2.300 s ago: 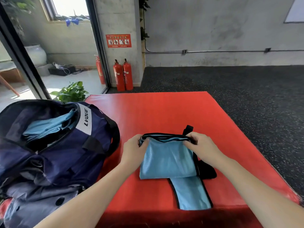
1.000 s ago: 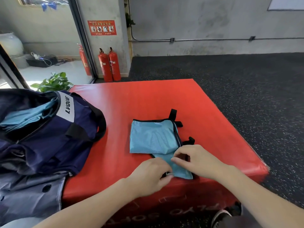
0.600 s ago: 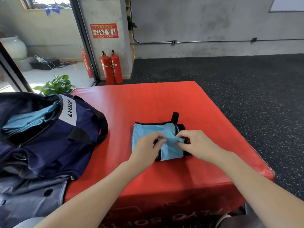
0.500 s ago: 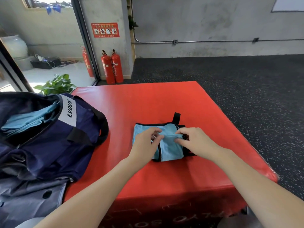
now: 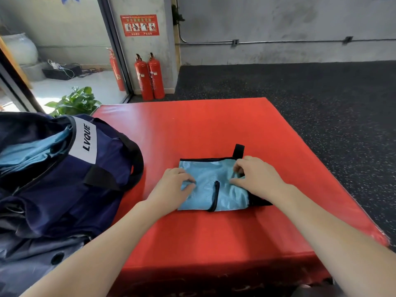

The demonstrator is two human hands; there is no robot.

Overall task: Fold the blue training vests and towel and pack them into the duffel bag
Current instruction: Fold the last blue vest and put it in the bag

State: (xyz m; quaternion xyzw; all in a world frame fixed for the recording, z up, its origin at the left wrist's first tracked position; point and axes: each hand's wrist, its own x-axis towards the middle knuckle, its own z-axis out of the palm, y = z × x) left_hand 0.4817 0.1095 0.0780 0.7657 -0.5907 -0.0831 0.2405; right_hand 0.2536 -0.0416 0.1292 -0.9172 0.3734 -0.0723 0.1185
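A light blue mesh training vest (image 5: 211, 185) with black trim lies folded into a small rectangle on the red padded box (image 5: 205, 129). My left hand (image 5: 171, 189) rests on the vest's left edge, fingers curled onto the cloth. My right hand (image 5: 255, 179) lies over its right side, fingertips bent and pressing the fabric near the black strap. The navy duffel bag (image 5: 64, 172) stands open at the left, with light blue cloth (image 5: 32, 151) inside it.
Red fire extinguishers (image 5: 149, 79) stand by the far wall, and a potted plant (image 5: 75, 101) sits behind the bag. Dark speckled rubber floor (image 5: 321, 103) surrounds the box. The box's right and near edges are close to the vest.
The vest's long lower flap has been folded up onto the rest, leaving a compact rectangle. Both hands moved from the near edge up onto the folded vest.
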